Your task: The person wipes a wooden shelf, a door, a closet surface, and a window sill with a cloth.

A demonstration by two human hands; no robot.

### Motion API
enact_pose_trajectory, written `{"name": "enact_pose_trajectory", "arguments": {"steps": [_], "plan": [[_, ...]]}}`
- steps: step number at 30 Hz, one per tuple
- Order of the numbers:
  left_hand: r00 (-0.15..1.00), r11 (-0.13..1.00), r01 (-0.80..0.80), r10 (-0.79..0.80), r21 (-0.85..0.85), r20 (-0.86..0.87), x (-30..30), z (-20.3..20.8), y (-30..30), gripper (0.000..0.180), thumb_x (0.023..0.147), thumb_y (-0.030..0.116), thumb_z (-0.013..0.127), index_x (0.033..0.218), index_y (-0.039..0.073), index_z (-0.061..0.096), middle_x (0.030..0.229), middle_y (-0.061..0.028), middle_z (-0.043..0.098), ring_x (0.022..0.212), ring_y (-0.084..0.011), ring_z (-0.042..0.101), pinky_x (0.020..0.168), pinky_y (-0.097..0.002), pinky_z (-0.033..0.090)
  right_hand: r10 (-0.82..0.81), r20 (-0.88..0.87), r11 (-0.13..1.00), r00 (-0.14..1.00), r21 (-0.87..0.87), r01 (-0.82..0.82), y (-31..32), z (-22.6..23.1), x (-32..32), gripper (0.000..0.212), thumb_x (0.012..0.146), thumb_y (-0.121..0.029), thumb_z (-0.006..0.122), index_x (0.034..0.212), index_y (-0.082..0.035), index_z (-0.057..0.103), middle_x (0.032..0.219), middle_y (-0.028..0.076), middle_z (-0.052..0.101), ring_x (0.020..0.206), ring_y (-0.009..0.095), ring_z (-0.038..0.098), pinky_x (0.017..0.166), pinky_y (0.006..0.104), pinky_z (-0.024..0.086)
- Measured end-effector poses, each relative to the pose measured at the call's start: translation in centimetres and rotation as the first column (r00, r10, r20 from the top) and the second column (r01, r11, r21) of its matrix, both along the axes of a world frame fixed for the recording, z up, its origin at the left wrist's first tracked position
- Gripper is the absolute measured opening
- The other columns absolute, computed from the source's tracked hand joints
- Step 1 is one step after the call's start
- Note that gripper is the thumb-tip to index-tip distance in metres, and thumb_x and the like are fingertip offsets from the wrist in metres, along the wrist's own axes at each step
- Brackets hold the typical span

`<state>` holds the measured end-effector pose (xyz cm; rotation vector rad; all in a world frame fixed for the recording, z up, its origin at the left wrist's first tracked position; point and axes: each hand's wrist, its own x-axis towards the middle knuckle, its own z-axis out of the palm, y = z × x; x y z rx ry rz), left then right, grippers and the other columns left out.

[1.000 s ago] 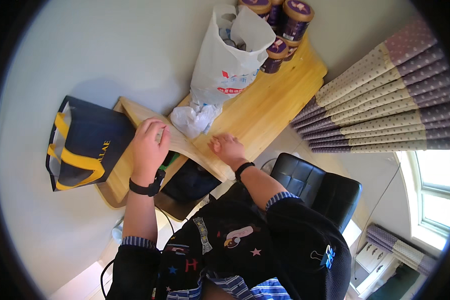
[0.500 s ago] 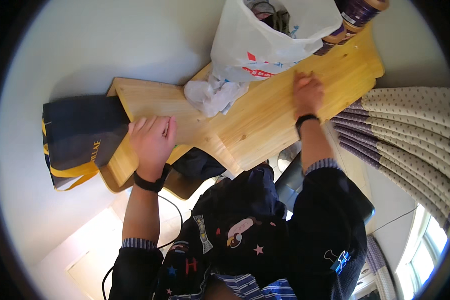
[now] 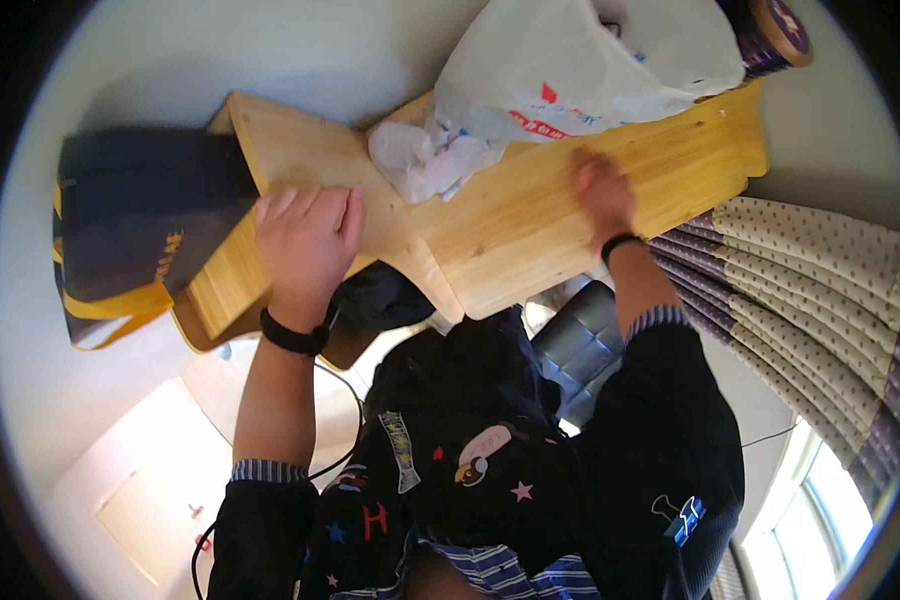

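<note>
My left hand (image 3: 305,240) is curled into a loose fist above the raised shelf edge at the left end of a light wooden desk (image 3: 510,235). Nothing shows in it, though its palm side is hidden. Over the desk's right half is my right hand (image 3: 605,195), smeared by motion, so its fingers are unclear. Just beyond it a full white plastic bag (image 3: 580,70) with red and blue print leans on the desk, its crumpled end (image 3: 430,160) trailing left. A dark jar (image 3: 775,35) with a tan lid stands beside the bag at the far right.
A dark carrier bag (image 3: 150,220) with yellow straps stands left of my left hand. A dotted curtain (image 3: 780,290) hangs at the right. Below the desk's front edge are a black padded seat (image 3: 580,340) and dark cloth (image 3: 382,295). A black cable (image 3: 360,410) runs past my left forearm.
My view has shifted. The white bag leans further right, and its mouth has folded over, hiding most of its contents. My right hand has moved slightly left along the desk; the left stays curled.
</note>
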<state>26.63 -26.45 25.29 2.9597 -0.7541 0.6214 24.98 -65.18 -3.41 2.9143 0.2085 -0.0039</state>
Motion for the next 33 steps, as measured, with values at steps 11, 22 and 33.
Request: {"name": "enact_pose_trajectory", "arguments": {"steps": [11,22,33], "plan": [[0.998,0.993,0.052,-0.047,-0.105,0.048,-0.3,-0.7,1.1,0.019,0.085,0.020,0.079,0.072,0.014,0.066,0.069,-0.0005,0.063,0.067,-0.0231,0.059,0.070,-0.0377,0.044,0.148,-0.432,0.827,0.889,0.547,0.129,20.7,1.9,-14.4,0.045,0.098,-0.028,0.056,0.142,-0.018,0.055,0.139,0.011,0.058,0.125,0.032,0.059,0.097,0.0498,0.055],[0.995,0.991,0.032,-0.019,-0.126,0.098,0.0,-0.6,0.2,0.023,0.082,0.019,0.079,0.069,0.013,0.061,0.067,-0.0011,0.059,0.068,-0.0233,0.059,0.069,-0.0370,0.044,-0.419,-0.052,0.802,0.907,0.447,0.396,10.3,-1.9,1.1,0.027,0.102,-0.026,0.045,0.117,-0.013,0.063,0.104,0.009,0.072,0.095,0.034,0.072,0.082,0.0505,0.060],[0.996,0.995,0.041,-0.033,-0.096,0.084,-0.2,-0.5,-0.1,0.023,0.083,0.022,0.076,0.068,0.015,0.060,0.070,0.0005,0.062,0.071,-0.0214,0.060,0.072,-0.0369,0.045,0.183,-0.569,0.947,0.801,-0.117,-0.300,2.1,2.2,-8.7,0.059,0.090,-0.042,0.070,0.135,-0.007,0.053,0.139,0.013,0.061,0.125,0.032,0.060,0.096,0.0395,0.056]]}}
